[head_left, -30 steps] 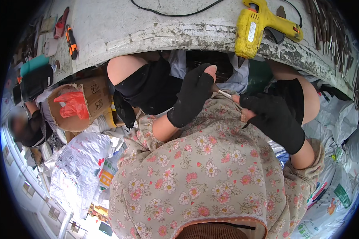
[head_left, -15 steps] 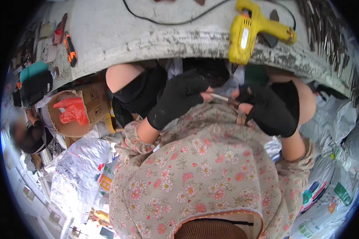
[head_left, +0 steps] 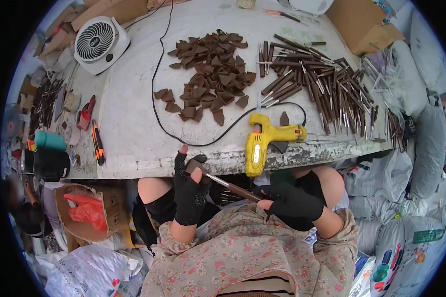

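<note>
In front of the bench edge, my right hand (head_left: 292, 202) in a black fingerless glove is closed on the brown handle end of a slim rod (head_left: 240, 191). A silver shaft runs leftward from that handle toward my gloved left hand (head_left: 189, 190). There, a small flat brown piece (head_left: 194, 167) sits at the shaft's far end, pinched by the left thumb and fingers, with one finger raised. Whether it is joined to the shaft I cannot tell. A yellow glue gun (head_left: 257, 148) lies on the bench edge, beyond and between my hands.
On the white bench (head_left: 129, 114) lie a heap of brown cut pieces (head_left: 210, 74) and a pile of brown-handled rods (head_left: 327, 86). A black cord (head_left: 156, 99) loops around the brown pieces. A white fan (head_left: 99, 44), an orange cutter knife (head_left: 97, 143) and a black container (head_left: 47, 164) stand or lie leftward.
The view has tilted up, showing more of the bench. My hands are farther apart, with the rod stretched between them, and a brown flat piece now shows in my left hand.
</note>
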Action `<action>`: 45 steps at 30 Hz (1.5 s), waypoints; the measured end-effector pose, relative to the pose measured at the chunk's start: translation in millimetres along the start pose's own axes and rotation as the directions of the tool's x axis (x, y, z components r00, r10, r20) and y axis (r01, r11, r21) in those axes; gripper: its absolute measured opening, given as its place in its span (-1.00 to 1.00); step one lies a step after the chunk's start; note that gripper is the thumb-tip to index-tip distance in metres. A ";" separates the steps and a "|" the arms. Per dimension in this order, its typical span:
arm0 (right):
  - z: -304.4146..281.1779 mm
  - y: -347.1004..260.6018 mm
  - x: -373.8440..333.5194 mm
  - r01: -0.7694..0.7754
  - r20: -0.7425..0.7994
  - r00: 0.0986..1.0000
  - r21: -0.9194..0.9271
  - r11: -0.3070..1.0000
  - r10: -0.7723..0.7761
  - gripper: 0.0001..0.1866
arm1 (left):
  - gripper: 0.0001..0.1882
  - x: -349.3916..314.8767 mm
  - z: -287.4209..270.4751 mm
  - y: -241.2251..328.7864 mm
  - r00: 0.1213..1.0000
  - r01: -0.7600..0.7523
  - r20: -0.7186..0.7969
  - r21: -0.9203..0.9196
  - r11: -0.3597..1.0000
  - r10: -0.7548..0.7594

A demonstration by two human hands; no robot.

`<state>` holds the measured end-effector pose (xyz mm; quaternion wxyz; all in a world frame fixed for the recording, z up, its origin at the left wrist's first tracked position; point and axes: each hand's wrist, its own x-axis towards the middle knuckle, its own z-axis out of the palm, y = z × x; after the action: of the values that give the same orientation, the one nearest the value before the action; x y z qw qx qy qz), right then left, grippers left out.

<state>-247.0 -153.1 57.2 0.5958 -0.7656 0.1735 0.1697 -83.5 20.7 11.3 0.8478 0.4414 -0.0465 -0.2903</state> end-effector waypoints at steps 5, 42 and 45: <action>-8.8 -4.1 15.8 0.272 -0.078 0.954 -0.175 0.946 -0.289 -0.60 | -0.64 7.0 0.4 -1.9 0.958 0.246 0.163 -0.048 0.968 -0.235; -420.2 -178.2 438.6 -0.133 -0.783 -0.025 -0.614 0.778 -0.622 -0.61 | -0.69 72.1 -160.8 28.6 0.940 0.144 0.275 0.222 0.964 -0.203; -419.6 -178.4 458.3 0.052 -0.854 0.244 -0.461 0.886 -0.459 -0.39 | -0.71 58.2 -203.0 -10.2 0.931 0.058 0.340 0.219 0.974 -0.132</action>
<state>263.1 -548.7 93.1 0.2527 -0.8209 0.3300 -0.3915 28.0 131.6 -129.9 0.7603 0.4693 -0.2056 -0.3993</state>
